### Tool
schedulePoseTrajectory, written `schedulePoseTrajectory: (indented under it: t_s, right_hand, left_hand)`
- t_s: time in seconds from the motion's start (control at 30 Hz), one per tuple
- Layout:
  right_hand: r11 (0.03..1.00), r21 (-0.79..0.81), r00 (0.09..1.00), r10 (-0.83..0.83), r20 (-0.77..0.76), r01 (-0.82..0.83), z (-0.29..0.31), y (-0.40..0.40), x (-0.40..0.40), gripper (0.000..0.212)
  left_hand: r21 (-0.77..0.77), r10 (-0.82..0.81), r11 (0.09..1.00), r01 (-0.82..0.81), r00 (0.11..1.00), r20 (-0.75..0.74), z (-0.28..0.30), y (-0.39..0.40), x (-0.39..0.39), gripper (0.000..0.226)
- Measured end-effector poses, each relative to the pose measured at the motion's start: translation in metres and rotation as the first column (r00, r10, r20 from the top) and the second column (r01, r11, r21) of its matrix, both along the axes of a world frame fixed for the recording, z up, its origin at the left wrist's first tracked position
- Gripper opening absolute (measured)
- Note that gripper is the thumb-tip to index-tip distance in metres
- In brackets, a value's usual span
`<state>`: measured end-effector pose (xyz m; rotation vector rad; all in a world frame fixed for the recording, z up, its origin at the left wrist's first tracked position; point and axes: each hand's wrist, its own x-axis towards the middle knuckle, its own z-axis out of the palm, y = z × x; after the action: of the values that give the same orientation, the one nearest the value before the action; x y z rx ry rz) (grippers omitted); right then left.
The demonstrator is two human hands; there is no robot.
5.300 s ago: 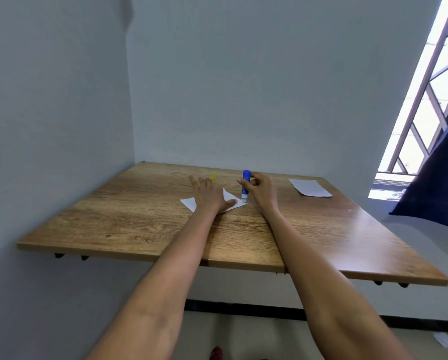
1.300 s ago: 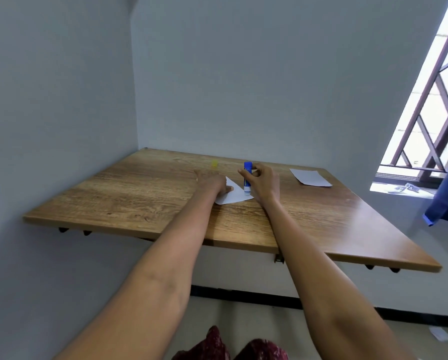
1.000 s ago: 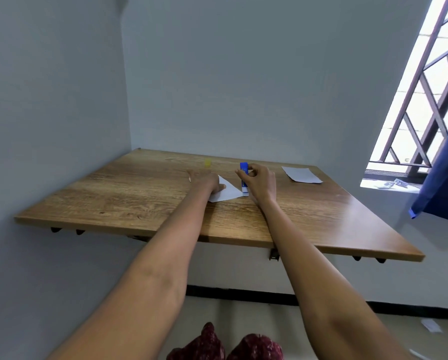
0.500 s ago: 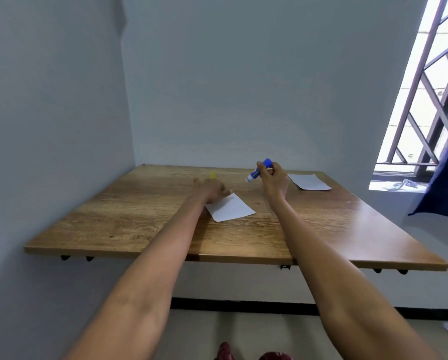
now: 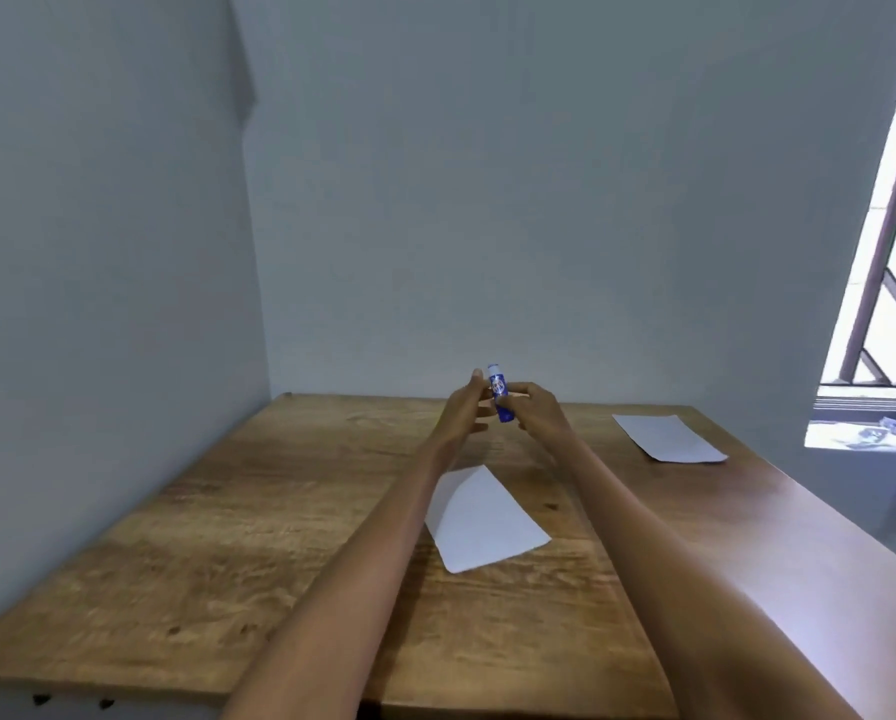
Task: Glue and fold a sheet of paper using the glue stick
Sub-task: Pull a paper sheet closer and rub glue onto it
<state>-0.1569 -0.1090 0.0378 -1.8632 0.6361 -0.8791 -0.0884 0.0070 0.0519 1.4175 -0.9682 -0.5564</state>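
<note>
Paper first: a white folded sheet of paper [image 5: 482,517] lies flat on the broad brown wood-grain counter [image 5: 259,537], partly hidden by the left forearm. A second white rectangular sheet [image 5: 666,438] rests near the counter's far right edge, well apart. Above the counter, the right hand [image 5: 534,414] has its grip curled round the small blue glue stick [image 5: 500,400], held nearly upright, pale tip up. The left hand [image 5: 461,413] is beside it with straight, released fingers touching the stick.

Wooden table [image 5: 259,537] (wall-mounted), grey walls [image 5: 487,200], barred window [image 5: 892,283].
</note>
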Motion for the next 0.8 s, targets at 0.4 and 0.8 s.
schedulePoseTrajectory:
  t_s: [0.4,0.8]
  right_hand:
    - [0.976,-0.216,0.975,-0.015,-0.22,-0.034,-0.027,-0.045,0.044,0.022]
    - [0.996,-0.061,0.923,0.038,-0.382,-0.066,-0.013,-0.04,0.018,0.087]
  left_hand:
    - [0.109,0.016,0.994,-0.012,0.999,-0.034,-0.028,-0.033,0.034,0.059]
    - [0.135,0.091,0.985,-0.104,0.991,0.1,-0.018,-0.016,0.02,0.06]
